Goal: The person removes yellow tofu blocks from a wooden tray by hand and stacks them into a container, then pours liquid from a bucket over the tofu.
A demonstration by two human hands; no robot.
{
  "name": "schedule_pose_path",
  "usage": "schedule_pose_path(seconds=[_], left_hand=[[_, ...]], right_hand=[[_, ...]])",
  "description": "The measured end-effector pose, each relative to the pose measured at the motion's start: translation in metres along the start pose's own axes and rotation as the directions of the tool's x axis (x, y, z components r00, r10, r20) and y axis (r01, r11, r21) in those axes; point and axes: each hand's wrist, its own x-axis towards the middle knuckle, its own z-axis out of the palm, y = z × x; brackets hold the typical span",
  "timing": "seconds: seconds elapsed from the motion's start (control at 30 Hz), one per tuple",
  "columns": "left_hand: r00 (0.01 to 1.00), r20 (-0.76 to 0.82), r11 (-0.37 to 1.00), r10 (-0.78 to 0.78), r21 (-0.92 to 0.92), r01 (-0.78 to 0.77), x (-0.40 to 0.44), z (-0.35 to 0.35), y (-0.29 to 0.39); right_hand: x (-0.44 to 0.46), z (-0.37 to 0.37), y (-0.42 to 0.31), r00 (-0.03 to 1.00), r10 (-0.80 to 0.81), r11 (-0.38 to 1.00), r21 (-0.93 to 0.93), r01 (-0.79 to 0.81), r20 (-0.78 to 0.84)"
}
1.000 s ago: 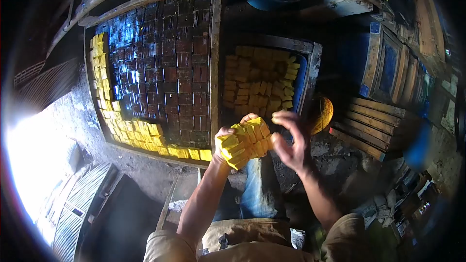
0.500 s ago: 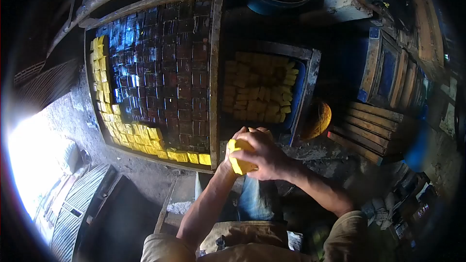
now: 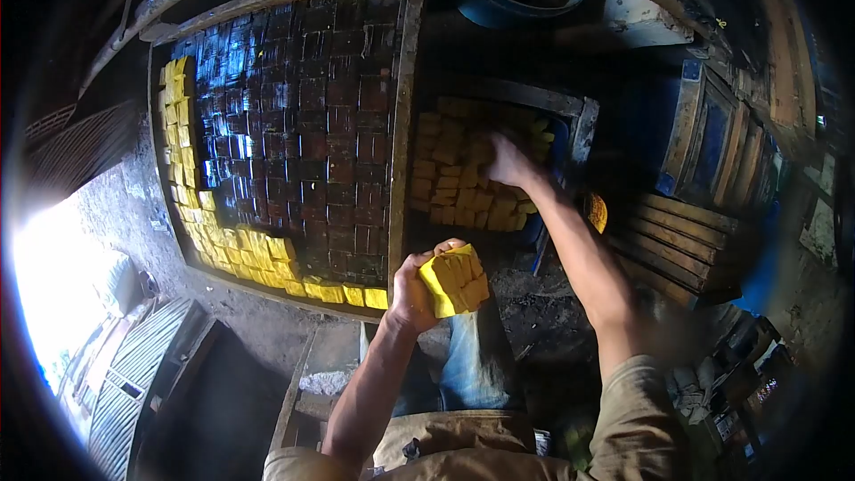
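The right hand [image 3: 510, 163] reaches into the box [image 3: 581, 141], and its fingertips are lost in the dark, so I cannot tell if they are wide, narrow or holding something. The left hand [image 3: 412, 294] is curled around a bunch of yellow blocks [image 3: 456, 281], and part of the bunch is hidden. The right arm [image 3: 579, 240] covers some of the box and some of a round yellow thing [image 3: 598, 212]. The bucket [image 3: 476, 11] is cut off at the top. Bright light on the left washes out what is there.

I count two hands, one big tray [image 3: 303, 107], one box and one bucket. I cannot count every block in the bunch. More blocks [image 3: 459, 191] sit in the box, too dim to count. On the tray, other blocks [image 3: 258, 254] go down the left edge and along the bottom, packed close; the bottom row gets thin at its right end.

The tray has a wooden rim [image 3: 405, 125]. Its dark woven floor shows from the middle to the top and right edges. The bunch is near the tray's bottom right corner, with a small gap between it and the box.
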Motion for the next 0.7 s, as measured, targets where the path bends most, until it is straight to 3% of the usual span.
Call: schedule_pose_path(seconds=[0.03,0.07,0.17,0.2,0.23,0.43,0.57,0.63,0.67,0.7], left_hand=[[1.000,0.003,1.000,-0.006,-0.003,0.006,-0.004,0.004,0.002],[1.000,0.006,1.000,-0.011,-0.006,0.011,-0.006,0.006,0.004],[1.000,0.018,1.000,-0.015,-0.015,0.015,-0.007,0.001,0.003],[0.999,0.045,1.000,-0.024,-0.018,0.025,-0.006,-0.002,0.003],[0.999,0.044,1.000,-0.021,-0.017,0.022,-0.006,-0.004,0.002],[0.999,0.031,1.000,0.011,0.017,-0.012,-0.013,0.008,-0.004],[0.996,0.087,1.000,-0.003,0.012,0.002,-0.011,0.005,-0.003],[0.998,0.060,1.000,0.000,-0.002,0.000,-0.009,0.010,-0.002],[0.998,0.065,1.000,0.003,-0.007,-0.003,-0.005,0.012,-0.001],[0.997,0.065,0.999,0.033,-0.009,-0.033,-0.003,0.012,0.000]], right_hand=[[0.006,0.009,0.002,0.996,0.058,0.991,-0.125,-0.050,0.065],[0.008,0.020,0.001,0.996,0.059,0.991,-0.125,-0.050,0.066],[0.006,0.038,0.001,0.978,0.168,0.976,0.161,-0.147,-0.120],[-0.002,0.040,-0.001,0.986,-0.021,0.993,-0.120,0.001,-0.166],[-0.008,0.042,-0.003,0.965,-0.212,0.909,-0.393,0.136,-0.157],[0.000,0.034,-0.002,0.991,-0.134,0.936,-0.326,0.133,0.021],[0.008,0.044,0.006,0.980,-0.095,0.973,-0.226,0.054,-0.172],[-0.030,-0.008,-0.044,0.992,0.107,0.993,0.046,-0.104,-0.066],[-0.046,-0.008,-0.044,0.938,-0.073,0.994,-0.101,0.041,-0.338],[-0.062,-0.015,-0.047,0.884,-0.130,0.991,-0.053,0.119,-0.449]])
